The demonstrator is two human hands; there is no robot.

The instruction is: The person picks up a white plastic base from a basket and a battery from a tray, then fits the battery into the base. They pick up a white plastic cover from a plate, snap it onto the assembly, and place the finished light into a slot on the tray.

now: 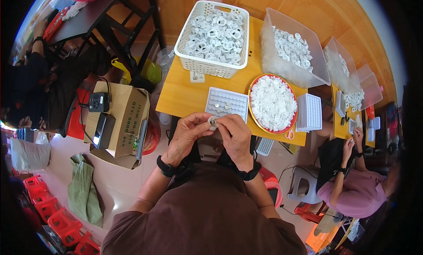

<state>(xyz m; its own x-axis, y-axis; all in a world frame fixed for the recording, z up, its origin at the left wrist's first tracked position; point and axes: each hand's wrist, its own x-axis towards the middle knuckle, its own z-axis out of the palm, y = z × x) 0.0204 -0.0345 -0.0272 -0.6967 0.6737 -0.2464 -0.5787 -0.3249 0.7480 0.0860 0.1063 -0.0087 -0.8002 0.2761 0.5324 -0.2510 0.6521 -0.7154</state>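
My left hand (189, 135) and my right hand (237, 136) meet in front of my chest, at the table's near edge. Between their fingertips is a small white round plastic part (212, 121) with something dark and metallic at its middle; the detail is too small to name. Both hands are closed on it in a pinch. Just beyond them lies a white tray (239, 106) with rows of cells. A few small round metallic pieces (217, 105) sit in it. To the right, a red-rimmed round plate (294, 122) is heaped with small white plastic pieces (272, 100).
A white basket (207, 67) of white ring-shaped parts stands at the back of the yellow table (180, 94). Right of it are a translucent bin (315, 78), stacked white trays (308, 116) and pink-handled scissors (289, 134). Cardboard boxes (125, 118) stand left; a co-worker (352, 184) sits right.
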